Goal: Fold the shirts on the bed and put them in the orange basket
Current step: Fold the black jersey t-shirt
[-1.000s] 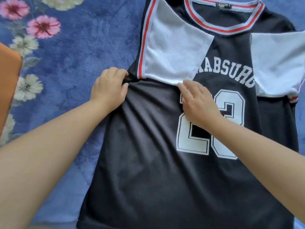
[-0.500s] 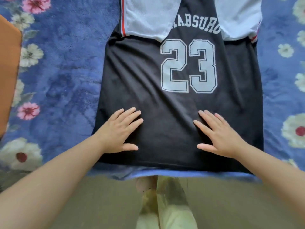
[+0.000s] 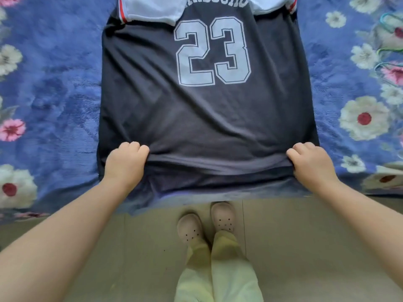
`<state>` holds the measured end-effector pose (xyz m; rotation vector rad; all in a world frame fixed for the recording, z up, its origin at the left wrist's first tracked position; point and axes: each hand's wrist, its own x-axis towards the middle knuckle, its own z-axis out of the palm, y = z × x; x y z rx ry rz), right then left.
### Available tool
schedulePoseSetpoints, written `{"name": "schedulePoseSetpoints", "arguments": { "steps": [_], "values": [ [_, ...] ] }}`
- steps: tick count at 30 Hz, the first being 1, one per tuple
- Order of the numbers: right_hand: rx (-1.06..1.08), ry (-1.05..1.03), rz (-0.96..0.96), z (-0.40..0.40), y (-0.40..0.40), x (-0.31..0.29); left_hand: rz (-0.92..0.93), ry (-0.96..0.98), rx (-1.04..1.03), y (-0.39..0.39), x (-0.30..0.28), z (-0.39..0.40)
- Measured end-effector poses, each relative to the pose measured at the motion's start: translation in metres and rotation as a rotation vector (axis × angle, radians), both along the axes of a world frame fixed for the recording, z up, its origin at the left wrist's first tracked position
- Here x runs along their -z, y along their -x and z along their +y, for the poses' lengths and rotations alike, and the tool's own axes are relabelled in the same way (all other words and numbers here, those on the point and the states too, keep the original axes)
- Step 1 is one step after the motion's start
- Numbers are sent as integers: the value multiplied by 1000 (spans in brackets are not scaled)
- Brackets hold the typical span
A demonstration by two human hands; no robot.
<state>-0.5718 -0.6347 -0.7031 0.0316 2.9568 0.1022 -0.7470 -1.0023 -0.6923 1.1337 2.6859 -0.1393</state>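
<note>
Your left hand point(image 3: 126, 163) and right hand point(image 3: 310, 163) each pinch the hem of the shirt point(image 3: 205, 118) lying flat on the bed point(image 3: 54, 83). Lift both corners evenly and carry them toward the collar.

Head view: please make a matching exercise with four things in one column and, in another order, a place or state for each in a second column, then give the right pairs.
Things:
1. left hand
2. right hand
3. number 23
4. slippers

Places or states:
A. on the floor, at the bed's edge
B. printed in white on the black shirt
C. grips the hem near the shirt's left corner
D. grips the hem near the shirt's right corner

Pairs: 1-C, 2-D, 3-B, 4-A
</note>
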Motion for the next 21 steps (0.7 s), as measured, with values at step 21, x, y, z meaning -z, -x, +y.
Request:
{"name": "schedulePoseSetpoints", "arguments": {
  "steps": [21],
  "values": [
    [258,-73,-1184,-23,76,-116,-606,791,-141,49,-110,22]
  ]
}}
